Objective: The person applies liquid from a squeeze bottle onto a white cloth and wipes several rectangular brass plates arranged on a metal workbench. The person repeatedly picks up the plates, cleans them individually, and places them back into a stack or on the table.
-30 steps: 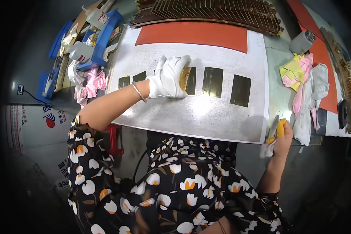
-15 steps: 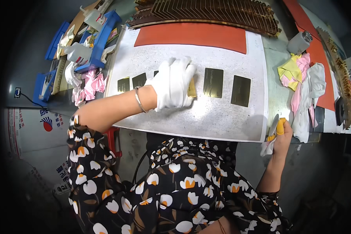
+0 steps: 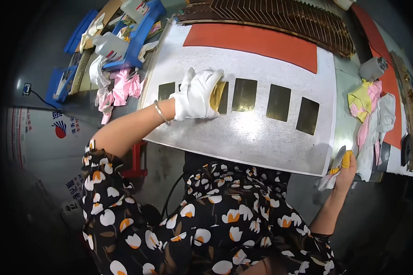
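Note:
My left hand (image 3: 197, 95), in a white glove, is closed on a thin gold-coloured card (image 3: 218, 94). It hangs over a row of dark, shiny rectangular cards on a white sheet (image 3: 206, 137). To its right lie a partly covered card (image 3: 224, 104), then a card (image 3: 244, 95), another card (image 3: 279, 103) and the rightmost card (image 3: 307, 116). Left of the glove is one more card (image 3: 166, 90). My right hand (image 3: 346, 172), with yellow finger covers, grips a thin, flat grey metal tool (image 3: 338, 158) and a white cloth (image 3: 326, 182) by the sheet's right corner.
An orange-red mat (image 3: 252, 43) spans the sheet's far side, before a brown slotted rack (image 3: 270, 20). Blue bins (image 3: 135, 57), a white bottle (image 3: 110, 46) and pink cloths (image 3: 124, 87) stand left. Right are a grey bottle (image 3: 373, 68) and yellow-and-pink cloths (image 3: 365, 98).
The whole view has shifted, moving the table rightward in the picture. My left hand has moved left along the row, and another card now shows to its right. My right hand keeps its hold.

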Available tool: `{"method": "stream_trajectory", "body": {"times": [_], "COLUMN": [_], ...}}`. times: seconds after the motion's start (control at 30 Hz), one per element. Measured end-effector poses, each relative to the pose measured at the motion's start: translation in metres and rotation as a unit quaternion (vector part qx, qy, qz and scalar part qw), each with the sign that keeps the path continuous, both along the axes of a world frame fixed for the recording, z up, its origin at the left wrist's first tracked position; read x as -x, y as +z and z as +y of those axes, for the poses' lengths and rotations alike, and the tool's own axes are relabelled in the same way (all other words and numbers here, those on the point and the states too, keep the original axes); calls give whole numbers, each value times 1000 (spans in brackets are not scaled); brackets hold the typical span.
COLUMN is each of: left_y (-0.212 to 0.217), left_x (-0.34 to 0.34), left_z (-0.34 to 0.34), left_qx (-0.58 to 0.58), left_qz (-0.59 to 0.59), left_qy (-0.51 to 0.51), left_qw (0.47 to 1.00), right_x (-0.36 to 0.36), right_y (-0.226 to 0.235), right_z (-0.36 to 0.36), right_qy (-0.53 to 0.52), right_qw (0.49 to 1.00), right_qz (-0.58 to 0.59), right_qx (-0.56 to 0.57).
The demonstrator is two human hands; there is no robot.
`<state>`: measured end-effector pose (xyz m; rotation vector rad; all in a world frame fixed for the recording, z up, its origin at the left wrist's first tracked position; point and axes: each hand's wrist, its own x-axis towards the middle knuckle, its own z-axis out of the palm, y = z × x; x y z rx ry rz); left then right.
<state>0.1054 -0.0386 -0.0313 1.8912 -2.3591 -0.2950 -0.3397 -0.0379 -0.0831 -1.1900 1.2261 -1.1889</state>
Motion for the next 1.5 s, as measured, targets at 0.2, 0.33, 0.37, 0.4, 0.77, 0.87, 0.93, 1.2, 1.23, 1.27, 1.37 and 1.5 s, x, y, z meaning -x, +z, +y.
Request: {"method": "stream_trajectory", "body": {"times": [0.2,0.33,0.37,0.4,0.77,0.87,0.93,1.2,1.23,1.27,1.37,1.5], "left_y": [-3,-4,-6,-3,7,27,36,22,22,13,0,21], "left_x": [0,-4,-4,-1,6,17,31,10,5,-1,-15,-38], "left_z": [0,4,6,7,-5,0,7,7,6,5,12,29], "left_qx": [31,26,22,5,-64,-47,-15,111,114,146,170,2], "left_qz": [24,-32,-44,-39,-55,-45,-159,98,155,170,128,-41], "left_qy": [12,57,66,67,112,10,-49,-32,-36,-49,-47,95], "left_qw": [999,998,997,997,990,998,986,988,981,973,976,995], "right_x": [1,2,2,3,6,2,2,1,4,6,9,10], "right_y": [-5,2,2,-1,-13,-8,-8,-8,-9,-9,-13,-10], "right_z": [-2,0,0,0,-2,0,0,-1,-1,-2,-5,-3], "right_qy": [-12,20,23,13,-25,-8,-21,-22,-10,1,-15,-24], "right_qw": [1000,1000,1000,1000,998,999,999,999,999,1000,1000,999], "right_qz": [11,-2,2,7,14,15,6,21,11,2,8,32], "right_qx": [22,6,12,19,47,47,37,35,28,21,19,2]}}
